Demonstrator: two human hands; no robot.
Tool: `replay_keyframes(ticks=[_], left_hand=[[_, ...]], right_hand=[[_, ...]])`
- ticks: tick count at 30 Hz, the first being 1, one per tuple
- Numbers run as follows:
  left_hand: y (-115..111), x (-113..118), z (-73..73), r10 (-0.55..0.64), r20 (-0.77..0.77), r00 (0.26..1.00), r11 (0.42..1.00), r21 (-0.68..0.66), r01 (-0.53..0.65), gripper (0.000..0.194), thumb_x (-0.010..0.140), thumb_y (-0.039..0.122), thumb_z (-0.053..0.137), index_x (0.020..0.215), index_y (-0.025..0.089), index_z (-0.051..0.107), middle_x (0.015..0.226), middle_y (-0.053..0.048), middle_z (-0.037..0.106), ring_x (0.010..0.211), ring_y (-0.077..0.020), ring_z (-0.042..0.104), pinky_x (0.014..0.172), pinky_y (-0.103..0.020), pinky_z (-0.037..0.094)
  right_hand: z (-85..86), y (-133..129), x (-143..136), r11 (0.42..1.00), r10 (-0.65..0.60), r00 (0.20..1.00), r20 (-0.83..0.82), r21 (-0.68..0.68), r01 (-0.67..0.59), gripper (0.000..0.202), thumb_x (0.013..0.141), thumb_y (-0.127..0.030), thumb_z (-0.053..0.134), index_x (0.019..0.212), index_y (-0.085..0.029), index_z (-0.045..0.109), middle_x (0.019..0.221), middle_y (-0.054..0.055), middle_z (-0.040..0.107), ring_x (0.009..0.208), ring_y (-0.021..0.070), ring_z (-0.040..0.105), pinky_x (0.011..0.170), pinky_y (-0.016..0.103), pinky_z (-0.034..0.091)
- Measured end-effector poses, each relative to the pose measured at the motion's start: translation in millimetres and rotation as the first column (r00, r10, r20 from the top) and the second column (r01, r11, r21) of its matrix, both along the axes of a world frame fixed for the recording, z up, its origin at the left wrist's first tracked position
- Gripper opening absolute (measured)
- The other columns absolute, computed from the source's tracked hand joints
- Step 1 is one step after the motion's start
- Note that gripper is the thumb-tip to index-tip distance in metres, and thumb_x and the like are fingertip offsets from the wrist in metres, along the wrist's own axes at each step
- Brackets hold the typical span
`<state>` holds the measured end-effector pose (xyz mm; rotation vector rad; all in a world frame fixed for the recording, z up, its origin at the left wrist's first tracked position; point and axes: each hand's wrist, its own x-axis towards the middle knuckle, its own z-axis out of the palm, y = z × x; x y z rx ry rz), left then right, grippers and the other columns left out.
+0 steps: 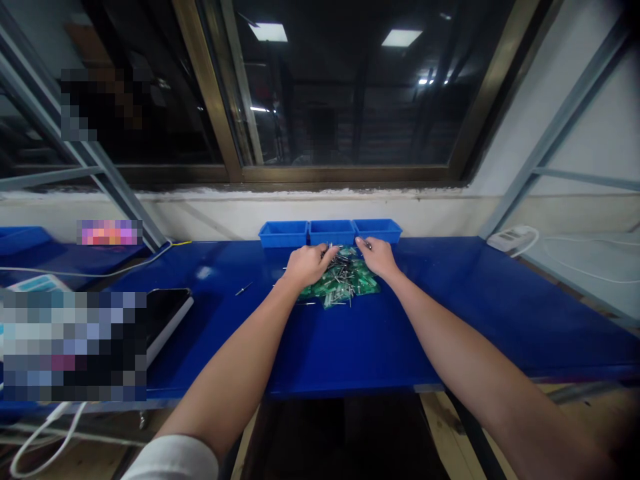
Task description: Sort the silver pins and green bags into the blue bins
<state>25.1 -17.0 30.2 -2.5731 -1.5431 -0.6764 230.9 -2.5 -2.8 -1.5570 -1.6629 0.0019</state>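
A pile of thin metal pins, apparently blind rivets [344,272], is mixed with small green clear plastic packets [367,283] in the middle of the blue table. My left hand [310,265] rests at the pile's left side with curled fingers and the thumb over the top; what lies in its grip is mostly hidden. At the pile's upper right, my right hand [379,256] is closed, with a small dark metal piece showing between thumb and fingers. One loose rivet [243,289] lies apart to the left.
Three blue bins [332,231] stand in a row behind the pile, against the wall. A dark-screened device [170,310] lies at the left. On the right, a white power strip [511,238] sits near the metal frame [560,120]. A white cable [100,272] crosses the left side.
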Motion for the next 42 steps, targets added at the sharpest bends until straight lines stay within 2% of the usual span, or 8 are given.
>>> replay_keyframes(ticks=[3,7,14,18,25,35,39,42], left_hand=[[14.2,-8.1,-5.0,0.046,0.059,0.997,0.999,-0.029,-0.044,0.064,0.087,0.059,0.012,0.083,0.019,0.062,0.072,-0.007,0.065,0.076,-0.0223,0.061,0.060,-0.026,0.036],[34.6,-15.9,-9.9,0.005,0.061,0.998,0.998,-0.057,-0.002,0.060,0.088,0.057,0.017,0.079,0.019,0.062,0.069,-0.008,0.064,0.074,-0.0231,0.061,0.061,-0.027,0.036],[72.7,-16.9,-8.9,-0.137,-0.033,0.990,0.983,-0.127,0.132,0.035,0.085,0.045,0.039,0.088,0.019,0.063,0.083,-0.007,0.067,0.082,-0.0213,0.060,0.070,-0.027,0.040],[86.6,-17.7,-9.5,-0.170,-0.042,0.985,0.974,-0.158,0.161,0.026,0.082,0.033,0.044,0.091,0.018,0.063,0.088,-0.007,0.067,0.084,-0.0197,0.059,0.075,-0.027,0.041],[85.2,-26.0,-20.3,-0.183,0.062,0.981,0.973,-0.135,0.190,0.033,0.075,0.014,0.041,0.101,0.018,0.062,0.098,-0.008,0.062,0.094,-0.0194,0.056,0.086,-0.029,0.042],[77.1,-25.9,-20.4,-0.180,0.329,0.927,0.964,-0.127,0.233,0.032,0.079,0.018,0.040,0.101,0.013,0.062,0.102,-0.008,0.063,0.095,-0.0182,0.057,0.088,-0.030,0.043],[70.9,-22.0,-19.0,-0.182,0.389,0.903,0.932,-0.224,0.284,0.039,0.081,0.041,0.045,0.106,0.015,0.061,0.106,-0.007,0.064,0.100,-0.0207,0.057,0.091,-0.032,0.041],[62.4,-32.1,-10.6,-0.085,0.471,0.878,0.916,-0.310,0.255,0.057,0.082,0.058,0.033,0.113,0.017,0.059,0.119,-0.007,0.058,0.111,-0.0238,0.052,0.096,-0.035,0.037]], right_hand=[[-5.5,4.7,-1.5,0.999,0.030,1.000,0.003,-0.022,-0.030,0.036,0.078,-0.048,0.049,0.063,-0.018,0.059,0.058,0.002,0.059,0.057,0.0144,0.053,0.056,0.024,0.034],[-4.2,11.6,-1.3,0.991,0.087,0.996,-0.037,-0.098,-0.090,0.020,0.071,-0.038,0.062,0.074,-0.018,0.065,0.071,0.003,0.066,0.069,0.0154,0.059,0.062,0.024,0.040],[24.3,27.9,-4.1,0.912,0.180,0.983,0.020,-0.379,-0.159,0.021,0.061,-0.024,0.072,0.081,-0.018,0.069,0.083,0.005,0.069,0.078,0.0176,0.062,0.067,0.024,0.045],[30.4,37.4,-7.4,0.902,0.258,0.965,-0.044,-0.347,-0.257,0.020,0.066,-0.016,0.065,0.086,-0.018,0.070,0.083,0.006,0.069,0.078,0.0178,0.062,0.069,0.027,0.047],[18.2,35.6,-5.6,0.886,0.353,0.896,-0.270,-0.210,-0.413,0.035,0.065,-0.001,0.049,0.089,-0.017,0.069,0.086,0.006,0.069,0.082,0.0175,0.063,0.076,0.030,0.048],[8.3,2.8,12.8,0.908,0.336,0.894,-0.296,-0.148,-0.391,0.021,0.072,-0.017,0.056,0.089,-0.017,0.068,0.094,0.006,0.069,0.090,0.0177,0.061,0.086,0.034,0.044],[12.5,-14.8,29.1,0.882,0.362,0.855,-0.371,-0.159,-0.443,0.030,0.074,-0.036,0.057,0.096,-0.016,0.066,0.097,0.007,0.068,0.090,0.0199,0.062,0.084,0.036,0.045],[13.3,-27.5,54.5,0.923,0.281,0.927,-0.247,-0.196,-0.331,0.041,0.077,-0.048,0.052,0.103,-0.019,0.064,0.107,0.008,0.065,0.102,0.0233,0.058,0.091,0.039,0.040]])
